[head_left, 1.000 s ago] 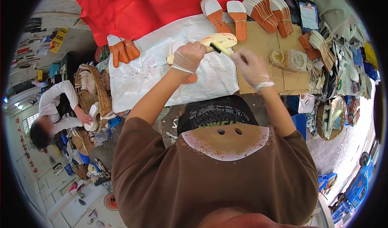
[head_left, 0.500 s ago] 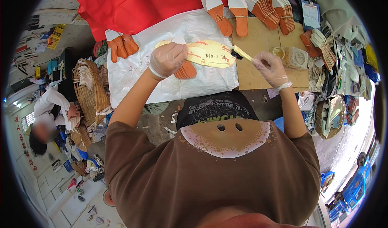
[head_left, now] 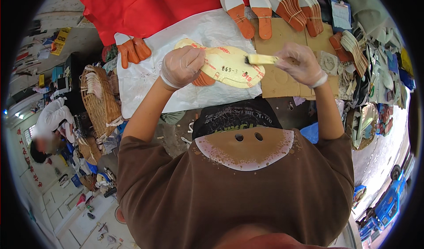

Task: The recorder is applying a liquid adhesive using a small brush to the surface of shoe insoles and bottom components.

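My gloved left hand (head_left: 183,66) is closed around the left end of a pale yellow insole (head_left: 234,74) with red print, held up above the table. In my gloved right hand (head_left: 304,65) is a small brush (head_left: 265,60) with a pale flat handle. Its dark bristles are over the insole's right part and appear to touch the face. Below the insole, a stack of orange-brown insoles (head_left: 203,79) lies partly covered on a white plastic sheet (head_left: 145,87).
Bundled brown-and-white insoles (head_left: 287,8) line the far side beside a red cloth (head_left: 145,10). Cardboard (head_left: 278,83) and a clear plastic tub (head_left: 327,63) lie to the right. A wicker basket (head_left: 99,101) stands left, near another person (head_left: 55,118) bending over.
The insole has tilted, its right end swinging nearer me. My right hand has brought the brush up and left over its face. The other person leans lower.
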Action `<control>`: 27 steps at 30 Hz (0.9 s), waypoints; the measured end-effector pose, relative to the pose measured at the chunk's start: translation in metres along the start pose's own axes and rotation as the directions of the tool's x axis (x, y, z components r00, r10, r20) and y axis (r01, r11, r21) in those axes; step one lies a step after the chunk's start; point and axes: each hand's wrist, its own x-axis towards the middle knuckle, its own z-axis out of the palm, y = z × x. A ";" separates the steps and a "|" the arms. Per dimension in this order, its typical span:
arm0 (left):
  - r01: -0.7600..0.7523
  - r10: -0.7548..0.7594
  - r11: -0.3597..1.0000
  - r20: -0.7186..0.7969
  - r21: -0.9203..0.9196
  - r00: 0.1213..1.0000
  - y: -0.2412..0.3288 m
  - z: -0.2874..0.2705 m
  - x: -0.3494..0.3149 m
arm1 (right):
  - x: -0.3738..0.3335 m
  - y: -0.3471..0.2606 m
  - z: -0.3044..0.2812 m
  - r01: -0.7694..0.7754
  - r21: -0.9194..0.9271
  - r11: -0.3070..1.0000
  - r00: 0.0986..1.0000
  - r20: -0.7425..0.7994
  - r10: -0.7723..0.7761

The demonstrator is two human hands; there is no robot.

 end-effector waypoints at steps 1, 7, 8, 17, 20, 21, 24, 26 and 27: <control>0.041 -0.041 0.999 0.014 -0.008 0.999 -0.002 -0.002 -0.005 | -0.003 -0.001 -0.003 0.005 -0.028 1.000 0.999 0.036 -0.004; 0.346 -0.346 0.938 0.094 0.022 0.933 -0.031 -0.010 -0.057 | 0.016 -0.010 0.034 0.158 -0.032 0.987 0.954 0.264 -0.144; 0.452 -0.453 0.891 0.106 0.034 0.885 -0.041 -0.009 -0.070 | 0.014 0.003 0.047 -0.008 -0.018 1.000 0.999 0.031 0.009; 0.961 -0.968 -0.226 0.150 -0.158 -0.202 -0.107 -0.003 -0.307 | 0.050 0.073 0.126 -0.459 0.338 0.822 0.744 -0.359 0.563; 0.840 -0.937 -0.349 0.133 -0.416 -0.323 -0.150 -0.002 -0.378 | 0.070 0.070 0.148 -0.490 0.293 0.821 0.761 -0.315 0.567; 0.790 -0.920 -0.387 0.142 -0.475 -0.366 -0.165 0.001 -0.390 | 0.075 0.068 0.153 -0.525 0.274 0.806 0.745 -0.310 0.591; 0.810 -0.905 -0.422 0.239 -0.408 -0.351 -0.212 0.003 -0.426 | 0.096 0.061 0.175 -0.557 0.254 0.791 0.733 -0.299 0.611; 0.876 -0.918 -0.368 0.272 -0.313 -0.288 -0.243 0.018 -0.426 | 0.104 0.058 0.188 -0.583 0.241 0.776 0.717 -0.296 0.631; 0.933 -0.927 -0.296 0.298 -0.205 -0.229 -0.255 0.024 -0.428 | 0.109 0.053 0.195 -0.585 0.232 0.777 0.717 -0.300 0.629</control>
